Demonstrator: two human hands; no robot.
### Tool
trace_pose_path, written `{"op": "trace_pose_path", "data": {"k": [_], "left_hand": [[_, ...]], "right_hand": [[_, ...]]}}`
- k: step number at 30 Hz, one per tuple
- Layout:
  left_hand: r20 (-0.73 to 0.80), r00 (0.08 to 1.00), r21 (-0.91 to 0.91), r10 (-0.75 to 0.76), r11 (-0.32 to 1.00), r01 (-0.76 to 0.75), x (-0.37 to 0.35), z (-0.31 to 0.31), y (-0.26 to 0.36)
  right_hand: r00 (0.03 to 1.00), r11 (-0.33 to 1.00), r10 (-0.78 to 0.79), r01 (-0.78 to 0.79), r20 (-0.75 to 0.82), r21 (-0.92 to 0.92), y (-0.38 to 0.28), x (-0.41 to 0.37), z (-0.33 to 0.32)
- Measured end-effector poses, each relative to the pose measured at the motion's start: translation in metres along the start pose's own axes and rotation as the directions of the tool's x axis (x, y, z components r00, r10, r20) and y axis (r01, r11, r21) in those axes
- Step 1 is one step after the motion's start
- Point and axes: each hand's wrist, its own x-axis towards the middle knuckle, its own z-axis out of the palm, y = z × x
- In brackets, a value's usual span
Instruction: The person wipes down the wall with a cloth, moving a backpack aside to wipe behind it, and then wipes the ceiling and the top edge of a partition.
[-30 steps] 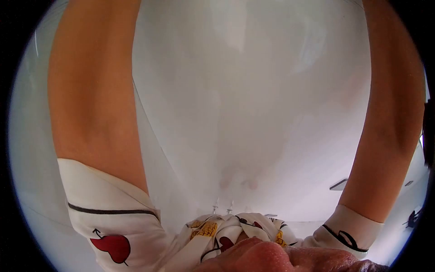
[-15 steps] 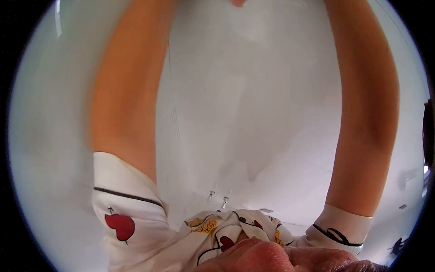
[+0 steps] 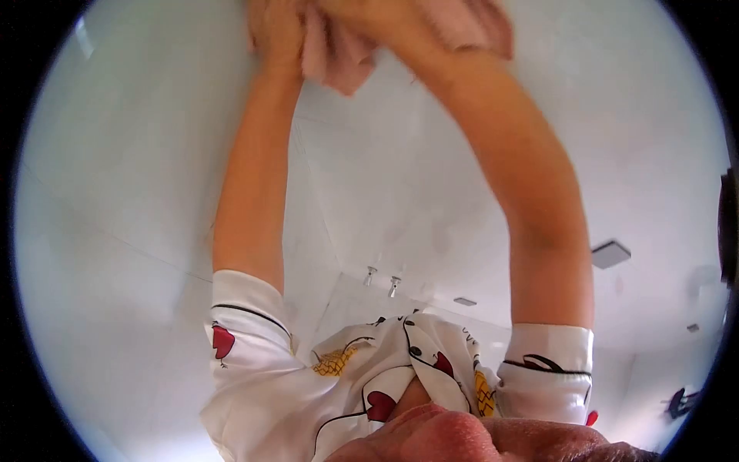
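Note:
At the top edge, my left hand [image 3: 277, 29] is partly cut off and blurred, closed against a pink cloth [image 3: 339, 58]. My right hand [image 3: 362, 11] crosses over toward it and presses on the same soft, bunched cloth. One fold of pink fabric hangs between the two hands. More of it lies over the right wrist. Most fingertips are hidden by the cloth or lie beyond the frame. Both forearms reach up from short white sleeves printed with hearts.
A pale, smooth surface [image 3: 431, 200] spreads behind the arms. Two small metal fittings [image 3: 394, 286] show above the shirt. A grey square [image 3: 611, 254] lies right of the right elbow, and a dark object [image 3: 681, 402] is at the lower right.
Both hands have come into view at the top with the pink cloth, of which only a tip showed before. My right forearm has swung left, bringing the hands together.

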Motion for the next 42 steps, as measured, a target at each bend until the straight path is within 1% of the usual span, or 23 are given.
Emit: {"op": "trace_pose_path", "data": {"k": [1,2,3,5,7,9,13,16,17,18,19,21,22,24,26,28,29,31,33,35,37,39,42], "left_hand": [[0.034,0.998,0.019,-0.046,0.999,0.045,-0.016,0.010,-0.017],[0.066,0.972,-0.243,-0.224,0.942,0.233,-0.022,0.009,0.002],[0.096,0.914,-0.485,-0.394,0.784,0.388,-0.028,0.008,0.020],[0.358,0.664,-0.768,-0.657,0.198,0.610,-0.075,-0.028,0.077],[0.431,0.501,-0.650,-0.750,0.127,0.750,-0.178,-0.025,0.113],[0.475,0.430,-0.604,-0.768,0.072,0.794,-0.241,-0.025,0.110],[0.556,0.307,-0.502,-0.772,-0.018,0.865,-0.329,-0.021,0.102],[0.648,0.298,-0.361,-0.701,0.062,0.930,-0.350,-0.015,0.092],[0.683,0.346,-0.261,-0.644,0.227,0.938,-0.355,-0.009,0.089],[0.725,0.405,-0.128,-0.557,0.469,0.874,-0.358,-0.002,0.086],[0.768,0.457,0.002,-0.449,0.715,0.699,-0.358,0.006,0.088],[0.813,0.485,0.049,-0.321,0.869,0.492,-0.357,0.022,0.107],[0.830,0.500,0.039,-0.247,0.920,0.390,-0.345,0.028,0.124],[0.802,0.570,-0.078,-0.178,0.915,0.395,-0.302,0.021,0.183],[0.685,0.723,-0.186,0.082,0.980,0.065,-0.284,0.028,0.236],[0.482,0.821,-0.199,0.308,0.950,-0.239,-0.261,0.033,0.293],[0.362,0.837,-0.167,0.410,0.912,-0.375,-0.248,0.030,0.321],[0.732,0.560,-0.295,0.387,0.922,-0.250,-0.234,0.015,0.372],[0.592,0.598,-0.467,0.540,0.835,-0.292,-0.263,0.030,0.404],[0.460,0.646,-0.554,0.610,0.765,-0.328,-0.306,0.036,0.372],[0.597,0.569,-0.604,0.565,0.784,-0.144,-0.300,0.020,0.379],[0.416,0.584,-0.654,0.697,0.676,-0.340,-0.308,0.028,0.366],[0.276,0.682,-0.620,0.677,0.667,-0.412,-0.306,0.014,0.335]], "right_hand": [[0.999,0.999,0.027,-0.028,0.042,0.026,-0.010,-0.010,0.002],[0.995,0.997,0.056,-0.061,0.083,0.051,-0.019,-0.019,0.003],[0.988,0.991,0.093,-0.104,0.124,0.085,-0.028,-0.033,0.000],[0.962,0.964,0.174,-0.210,0.212,0.165,-0.050,-0.069,-0.008],[0.912,0.895,0.257,-0.350,0.320,0.277,-0.083,-0.139,-0.031],[0.834,0.784,0.316,-0.498,0.452,0.370,-0.109,-0.178,-0.047],[0.608,0.326,0.407,-0.793,0.681,0.514,-0.154,-0.238,-0.085],[0.440,-0.050,0.464,-0.853,0.769,0.519,-0.172,-0.264,-0.110],[0.411,-0.110,0.483,-0.847,0.773,0.519,-0.173,-0.273,-0.117],[0.385,-0.132,0.497,-0.852,0.778,0.506,-0.172,-0.282,-0.126],[0.373,-0.112,0.516,-0.863,0.771,0.492,-0.169,-0.290,-0.139],[0.380,0.083,0.530,-0.913,0.758,0.399,-0.155,-0.317,-0.155],[0.372,0.322,0.525,-0.919,0.766,0.227,-0.147,-0.309,-0.171],[0.295,0.692,0.535,-0.690,0.792,-0.210,-0.127,-0.273,-0.231],[0.190,0.519,0.702,-0.797,0.686,-0.310,-0.121,-0.277,-0.272],[0.006,0.414,0.811,-0.713,0.585,-0.566,-0.118,-0.286,-0.302],[0.101,0.369,0.895,-0.714,0.434,-0.594,-0.119,-0.306,-0.307],[0.274,0.277,0.956,-0.737,0.101,-0.616,-0.131,-0.368,-0.306],[0.283,0.176,0.952,-0.815,-0.115,-0.553,-0.148,-0.405,-0.314],[0.245,0.131,0.947,-0.885,-0.207,-0.446,-0.180,-0.426,-0.292],[0.180,0.085,0.950,-0.936,-0.256,-0.342,-0.203,-0.438,-0.282],[0.109,0.035,0.956,-0.964,-0.272,-0.263,-0.215,-0.444,-0.273],[0.029,-0.013,0.968,-0.986,-0.250,-0.164,-0.228,-0.448,-0.247]]}}
